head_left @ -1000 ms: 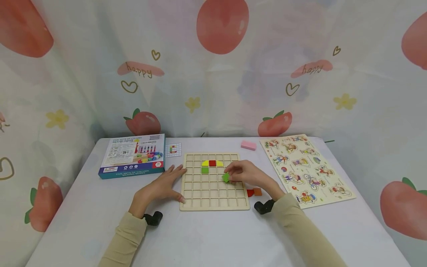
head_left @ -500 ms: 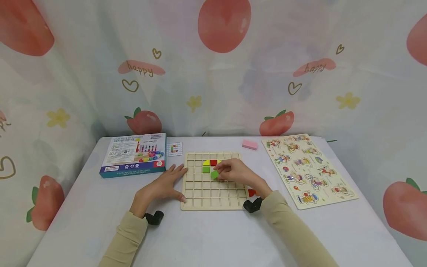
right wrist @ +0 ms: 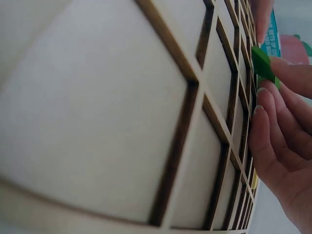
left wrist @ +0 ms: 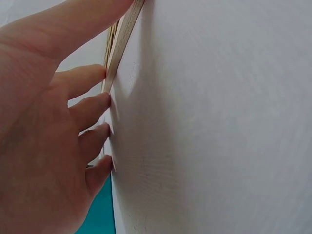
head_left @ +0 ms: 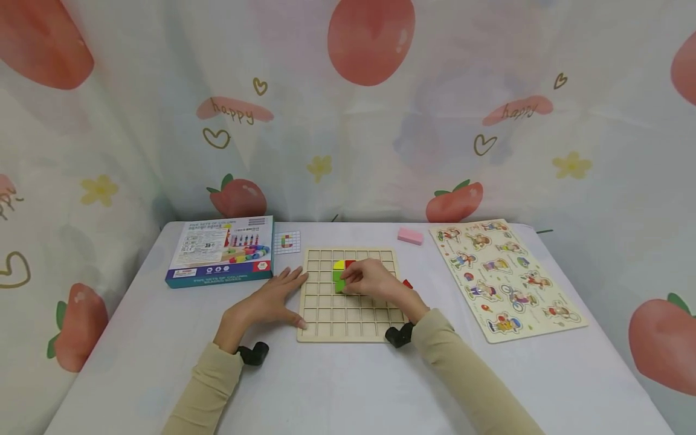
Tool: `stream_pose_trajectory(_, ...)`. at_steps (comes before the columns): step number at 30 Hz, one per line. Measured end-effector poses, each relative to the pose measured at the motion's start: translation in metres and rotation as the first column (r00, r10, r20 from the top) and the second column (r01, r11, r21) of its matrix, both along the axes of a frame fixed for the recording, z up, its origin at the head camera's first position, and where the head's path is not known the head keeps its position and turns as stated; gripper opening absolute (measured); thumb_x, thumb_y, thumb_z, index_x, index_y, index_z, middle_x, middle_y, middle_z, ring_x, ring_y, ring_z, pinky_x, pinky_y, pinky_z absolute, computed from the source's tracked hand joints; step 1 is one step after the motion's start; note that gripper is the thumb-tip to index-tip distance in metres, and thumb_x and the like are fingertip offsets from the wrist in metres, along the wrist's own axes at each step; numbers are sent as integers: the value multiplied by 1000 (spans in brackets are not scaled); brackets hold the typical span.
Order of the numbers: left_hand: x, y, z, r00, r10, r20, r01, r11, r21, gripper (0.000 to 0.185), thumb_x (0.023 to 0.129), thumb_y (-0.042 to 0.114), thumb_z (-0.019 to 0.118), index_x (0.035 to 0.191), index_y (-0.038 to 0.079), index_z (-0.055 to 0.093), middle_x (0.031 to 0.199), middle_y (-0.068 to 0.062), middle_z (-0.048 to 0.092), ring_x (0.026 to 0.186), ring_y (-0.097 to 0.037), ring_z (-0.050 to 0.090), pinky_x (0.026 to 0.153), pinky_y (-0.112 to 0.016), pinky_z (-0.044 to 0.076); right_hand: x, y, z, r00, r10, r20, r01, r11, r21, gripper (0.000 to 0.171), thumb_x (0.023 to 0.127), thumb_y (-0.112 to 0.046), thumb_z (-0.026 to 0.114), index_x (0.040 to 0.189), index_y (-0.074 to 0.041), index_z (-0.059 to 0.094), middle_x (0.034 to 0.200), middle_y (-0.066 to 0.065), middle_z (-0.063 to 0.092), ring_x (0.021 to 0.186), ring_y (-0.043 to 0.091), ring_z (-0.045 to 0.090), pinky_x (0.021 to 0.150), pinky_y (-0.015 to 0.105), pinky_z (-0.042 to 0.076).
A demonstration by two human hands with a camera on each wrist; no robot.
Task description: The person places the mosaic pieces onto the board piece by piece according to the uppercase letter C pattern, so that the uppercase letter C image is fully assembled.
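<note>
A wooden grid board (head_left: 321,315) lies on the white table. My right hand (head_left: 375,283) pinches a green square block (right wrist: 263,63) between thumb and fingers; in the head view that green square block (head_left: 339,286) is right at a cell below a seated green block (head_left: 338,275). Above these sit a yellow block (head_left: 339,264) and a red block (head_left: 350,263), partly covered by the hand. My left hand (head_left: 269,301) lies with spread, straight fingers against the board's left edge; in the left wrist view its fingertips (left wrist: 105,73) touch the board's side (left wrist: 122,46).
Beyond the left hand stand a bead-set box (head_left: 220,252) and a small pattern card (head_left: 287,242). A pink block (head_left: 410,235) is behind the board. To the right lies a picture puzzle board (head_left: 505,278). A red piece (head_left: 407,284) shows beside the right wrist.
My right hand has carried the green block leftward over the board and down to the cell under the seated green block. My left hand keeps its place at the board's edge.
</note>
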State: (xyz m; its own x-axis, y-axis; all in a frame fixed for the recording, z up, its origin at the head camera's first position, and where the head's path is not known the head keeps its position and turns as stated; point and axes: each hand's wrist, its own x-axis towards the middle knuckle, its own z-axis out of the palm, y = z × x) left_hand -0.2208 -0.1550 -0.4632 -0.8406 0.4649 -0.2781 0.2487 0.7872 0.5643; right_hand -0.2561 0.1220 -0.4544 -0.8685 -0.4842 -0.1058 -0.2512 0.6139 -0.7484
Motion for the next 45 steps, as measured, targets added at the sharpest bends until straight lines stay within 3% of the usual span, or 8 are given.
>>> stream_pose_trajectory(16,-1,0,1,1000,2,0,-2,1000,-25,109,78,48,87,164,14,28,173,-9,16,160,-38,4,128,-61,7,1,-11,4,999,38,-19,-36,995,95,20,90,-7,79,109,-2,76,88,1,72,78,9,60,73,21,52)
stream_pose_trajectory(25,-1,0,0,1000,1,-5,-1,1000,-10,108,78,46,88,164,15,29,173,-10,16,160,-38,3,128,-61,7,6,7,5,995,75,-64,-72,997,39,20,92,-6,75,112,-1,75,94,2,75,85,10,67,82,26,57)
stream_pose_trajectory(36,-1,2,-2,1000,-11,6,12,999,-42,108,79,45,87,165,19,26,174,-7,12,161,-35,-1,129,-59,4,18,42,0,996,-15,-90,18,999,33,14,95,-11,72,108,-9,77,96,-2,73,87,11,64,83,28,56)
stream_pose_trajectory(45,-1,2,-4,1000,-13,-16,13,1000,-24,107,78,47,87,164,17,30,173,-9,16,160,-39,3,128,-62,7,25,77,-2,990,-113,-88,117,992,42,13,95,-13,73,108,-9,77,94,0,72,86,14,63,80,26,55)
